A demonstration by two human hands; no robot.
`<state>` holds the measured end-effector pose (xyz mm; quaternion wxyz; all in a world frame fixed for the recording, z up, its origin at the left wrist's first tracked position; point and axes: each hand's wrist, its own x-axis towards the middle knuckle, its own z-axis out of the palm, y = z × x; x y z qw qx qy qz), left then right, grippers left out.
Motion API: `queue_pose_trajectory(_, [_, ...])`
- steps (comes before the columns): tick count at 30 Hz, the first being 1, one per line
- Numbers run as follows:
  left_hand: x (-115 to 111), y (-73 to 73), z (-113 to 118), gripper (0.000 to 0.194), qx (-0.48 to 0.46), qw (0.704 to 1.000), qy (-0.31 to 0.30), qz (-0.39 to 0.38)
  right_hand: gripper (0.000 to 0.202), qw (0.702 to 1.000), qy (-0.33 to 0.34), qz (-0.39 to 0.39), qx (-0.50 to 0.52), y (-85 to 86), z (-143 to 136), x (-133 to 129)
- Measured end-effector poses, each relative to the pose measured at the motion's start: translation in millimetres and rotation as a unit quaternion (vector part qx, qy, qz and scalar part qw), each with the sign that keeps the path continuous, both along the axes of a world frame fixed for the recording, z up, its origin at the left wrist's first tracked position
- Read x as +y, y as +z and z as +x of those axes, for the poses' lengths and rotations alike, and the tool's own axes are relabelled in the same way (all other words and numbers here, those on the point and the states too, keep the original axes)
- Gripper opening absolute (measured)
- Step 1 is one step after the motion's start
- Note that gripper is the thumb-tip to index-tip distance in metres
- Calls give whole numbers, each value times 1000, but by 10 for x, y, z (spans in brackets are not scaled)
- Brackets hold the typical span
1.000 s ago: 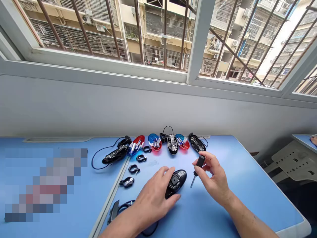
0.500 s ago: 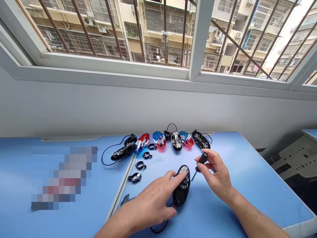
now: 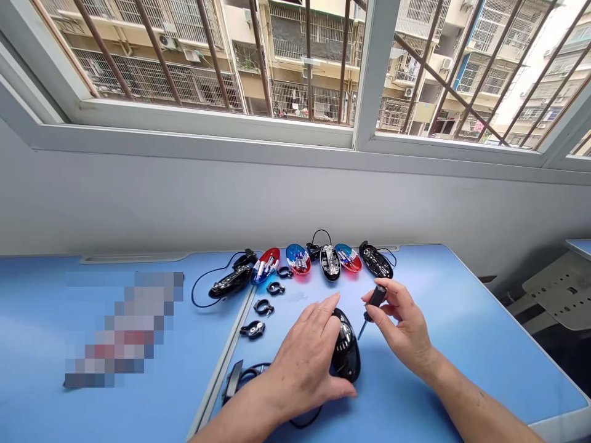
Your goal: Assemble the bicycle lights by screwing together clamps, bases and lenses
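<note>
A black oval housing (image 3: 347,347) with slots and a glossy face lies on the blue table. My left hand (image 3: 311,354) grips it from the left side, its fingers near the top end and its thumb at the bottom end. Part of the housing is hidden behind that hand. A black cable (image 3: 307,423) shows below the hand. In my right hand (image 3: 401,317) is a small screwdriver with a black handle (image 3: 377,298), held between thumb and fingers. Its thin shaft points down, with the tip close to the housing's right edge.
Several black clamp rings (image 3: 263,307) stand in a row left of the hands. Behind them lie red-and-blue lens shells (image 3: 298,259) and open black housings (image 3: 329,263) with cables. A black bracket with a coiled cable (image 3: 233,381) sits by the table seam. A pixelated area covers the left.
My left hand has moved right and closed round the housing, which has shifted slightly right and turned. The coiled cable at the left has come into view. My right hand with the screwdriver is nearly still.
</note>
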<state>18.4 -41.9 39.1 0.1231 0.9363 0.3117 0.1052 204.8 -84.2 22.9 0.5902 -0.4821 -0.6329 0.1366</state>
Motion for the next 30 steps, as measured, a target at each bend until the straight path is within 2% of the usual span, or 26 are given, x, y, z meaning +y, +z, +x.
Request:
queue_pose_trajectory(6, [27, -59, 2, 101, -10, 999, -46, -4, 37, 1000, 1, 4, -4, -11, 3, 0])
queue_pose_trajectory(10, [54, 20, -6, 94, 39, 998, -49, -12, 36, 1000, -2, 2, -5, -9, 11, 4])
queue_pose_trajectory(16, [-3, 205, 15, 98, 120, 992, -28, -17, 35, 1000, -12, -3, -2, 5, 21, 9])
queue_pose_trajectory(20, [-14, 218, -37, 96, 135, 989, -11, -64, 36, 1000, -12, -8, -4, 1, 27, 9])
queue_pose_trajectory(26, [-38, 247, -89, 77, 124, 990, -9, -63, 35, 1000, -19, -12, -7, 7, 34, -1])
queue_pose_trajectory(28, [-42, 300, -65, 62, 139, 989, -6, -52, 35, 1000, -22, -11, -10, 15, 35, -1])
queue_pose_trajectory(30, [-37, 336, -41, 39, 139, 989, -7, -41, 35, 1000, -24, -10, -11, 21, 34, 0])
